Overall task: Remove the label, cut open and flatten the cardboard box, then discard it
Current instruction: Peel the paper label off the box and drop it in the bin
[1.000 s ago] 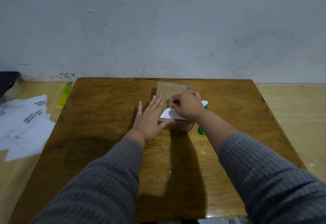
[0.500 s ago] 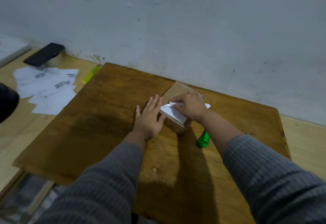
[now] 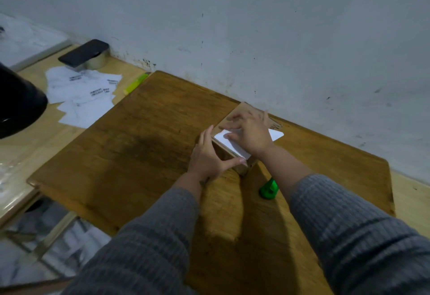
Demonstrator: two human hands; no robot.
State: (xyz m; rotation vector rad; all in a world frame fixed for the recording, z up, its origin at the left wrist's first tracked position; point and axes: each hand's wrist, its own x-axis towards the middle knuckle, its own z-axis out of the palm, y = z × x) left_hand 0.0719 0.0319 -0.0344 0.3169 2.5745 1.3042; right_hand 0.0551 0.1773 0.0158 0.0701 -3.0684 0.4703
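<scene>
A small cardboard box (image 3: 243, 166) stands on the wooden table (image 3: 144, 146) near the wall. A white label (image 3: 235, 147) lies across its top, and one corner juts past the box on the right. My left hand (image 3: 208, 157) clasps the box's left side, thumb along the near face. My right hand (image 3: 250, 134) lies over the label with its fingers at the label's far edge; motion blur hides the exact grip. A green cutter (image 3: 268, 190) rests on the table just right of the box, partly under my right forearm.
Several loose white labels (image 3: 81, 99) lie on the pale surface to the left, beside a yellow-green tool (image 3: 136, 83). A black phone (image 3: 83, 54) sits on a tape roll by the wall. A dark rounded object (image 3: 18, 106) fills the left edge.
My left hand moved from lying flat beside the box to clasping its side. My right hand's fingers shifted along the label. The view swung left and tilted.
</scene>
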